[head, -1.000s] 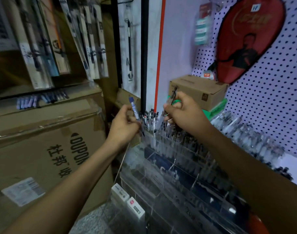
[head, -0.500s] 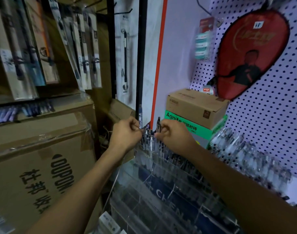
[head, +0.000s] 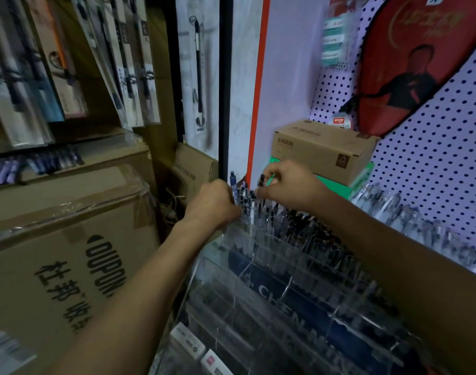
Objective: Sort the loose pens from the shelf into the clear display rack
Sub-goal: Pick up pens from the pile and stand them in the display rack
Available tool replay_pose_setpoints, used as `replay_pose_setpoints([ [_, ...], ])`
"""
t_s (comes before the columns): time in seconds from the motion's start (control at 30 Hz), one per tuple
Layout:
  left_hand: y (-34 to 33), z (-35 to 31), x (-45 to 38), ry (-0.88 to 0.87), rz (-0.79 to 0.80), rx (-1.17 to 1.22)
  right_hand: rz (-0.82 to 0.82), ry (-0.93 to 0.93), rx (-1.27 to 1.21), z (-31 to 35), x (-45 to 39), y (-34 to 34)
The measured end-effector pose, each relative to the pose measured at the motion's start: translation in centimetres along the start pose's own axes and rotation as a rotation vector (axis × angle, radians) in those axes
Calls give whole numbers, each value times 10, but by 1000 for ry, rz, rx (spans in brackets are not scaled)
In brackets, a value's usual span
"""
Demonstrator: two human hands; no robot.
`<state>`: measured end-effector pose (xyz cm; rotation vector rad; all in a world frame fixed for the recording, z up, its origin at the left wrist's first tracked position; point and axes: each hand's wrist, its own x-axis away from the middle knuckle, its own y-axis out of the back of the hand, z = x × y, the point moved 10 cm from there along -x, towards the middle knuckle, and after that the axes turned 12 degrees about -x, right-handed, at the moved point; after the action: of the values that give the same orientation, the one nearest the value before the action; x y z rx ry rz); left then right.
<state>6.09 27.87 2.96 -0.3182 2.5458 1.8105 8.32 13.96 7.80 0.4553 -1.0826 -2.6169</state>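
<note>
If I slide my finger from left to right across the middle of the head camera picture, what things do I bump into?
Big brown cardboard box with black lettering → left hand → blue-capped pen → right hand → small brown cardboard box → white pegboard with dark holes.

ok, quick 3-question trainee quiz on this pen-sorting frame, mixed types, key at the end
1. True or false: both hands are at the top left compartment of the clear display rack.
2. Multiple choice: what sits directly on the green box behind the right hand? A) brown cardboard box B) red paddle case C) eraser pack
3. Fill in: the left hand holds a pen with a ____ cap that sticks up above the fingers.

Key: 1 true; 2 A, the brown cardboard box; 3 blue.
</note>
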Motion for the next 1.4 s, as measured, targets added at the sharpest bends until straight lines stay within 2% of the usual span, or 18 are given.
replay_pose_setpoints([
  [0.1,5,4,0,-21,84,52,-39,78,-3,12,3,7],
  [0.27,40,4,5,-59,-98,325,-40,46,15,10,1,13],
  [0.57,34,0,1,-12,-133,127,-43,63,12,15,-7,10],
  [0.8,10,-7,-7,-29,-26,9,140,-56,104,2,-12,-12],
  [1.0,4,-11,-6,-102,18,-46,170,-82,150,-2,-8,-17],
  [1.07,8,-6,-4,-115,16,-9,191,-97,121,-2,-5,-17],
  [1.17,18,16,-9,-24,4,201,180,-118,99,-8,-3,-15],
  [1.23,9,24,-12,31,93,236,182,-126,122,-9,-3,-14],
  [1.3,-7,20,-10,31,199,226,231,-157,157,-10,0,-20],
  [1.4,-6,7,-11,-28,118,93,280,-180,305,-10,-3,-34],
])
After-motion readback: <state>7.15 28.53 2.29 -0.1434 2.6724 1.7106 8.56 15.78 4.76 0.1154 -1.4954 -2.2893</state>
